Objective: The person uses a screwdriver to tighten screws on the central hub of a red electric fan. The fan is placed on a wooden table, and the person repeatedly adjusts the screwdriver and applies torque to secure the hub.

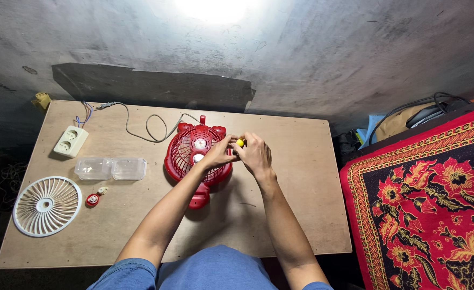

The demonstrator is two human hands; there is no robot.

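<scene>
I am pinching a small yellow part (240, 142) between both hands, my left hand (219, 154) and right hand (255, 153) closing on it together, right over the red fan (194, 156) lying just under my left fingers.

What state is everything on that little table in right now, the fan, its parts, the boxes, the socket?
Red fan: lying flat, front grille off.
White grille: detached, lying flat at the table's left end.
Clear boxes: lids on, side by side.
White socket block: nothing plugged in.
Red cap: loose on the board.
Left hand: fingers on the fan's rim.
Right hand: pinching a small yellow piece.
</scene>
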